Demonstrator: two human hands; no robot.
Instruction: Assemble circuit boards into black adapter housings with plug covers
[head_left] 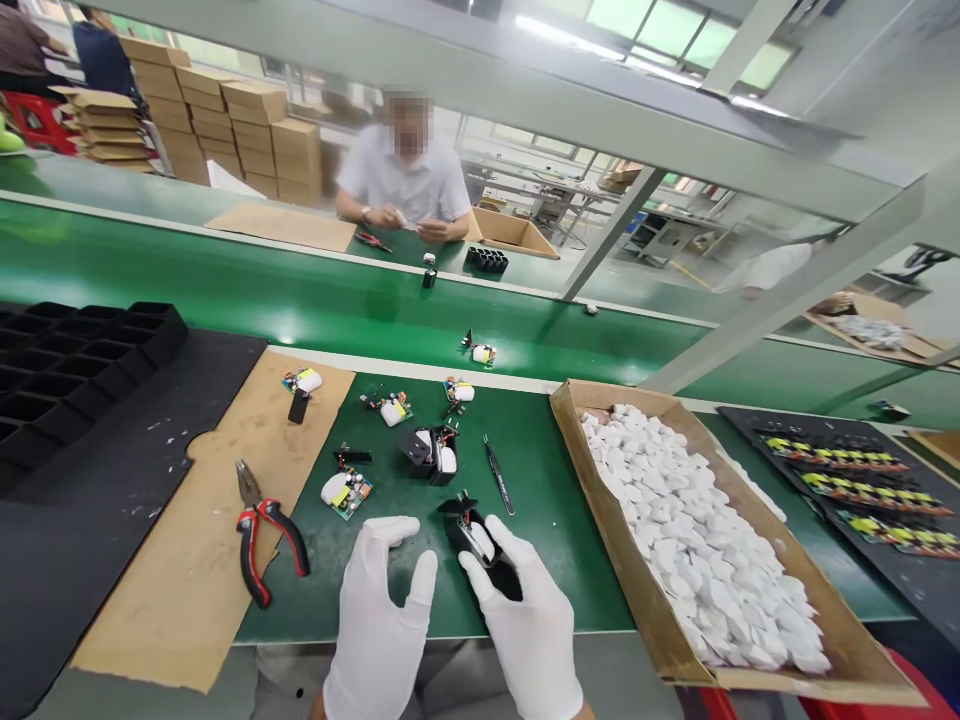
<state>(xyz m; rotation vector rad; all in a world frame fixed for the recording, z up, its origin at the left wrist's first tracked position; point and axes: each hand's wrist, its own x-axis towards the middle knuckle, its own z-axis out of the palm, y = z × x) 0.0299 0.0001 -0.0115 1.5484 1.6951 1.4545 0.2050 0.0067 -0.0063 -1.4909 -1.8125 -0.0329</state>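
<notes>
Right gloved hand (529,612): gripping black plug housing (466,540). Left gloved hand (377,605): loosely spread. Beyond the right hand: black tweezers (497,475) (pale marking, too small to read).

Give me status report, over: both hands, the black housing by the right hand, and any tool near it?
Left hand open, holding nothing. Right hand gripping black housing, white part inside. Tweezers just beyond, not between the hands.

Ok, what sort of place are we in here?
Looks like an electronics assembly workshop: small circuit boards on a green workbench, a long green belt beyond it, and stacked cardboard boxes in the background.
</notes>
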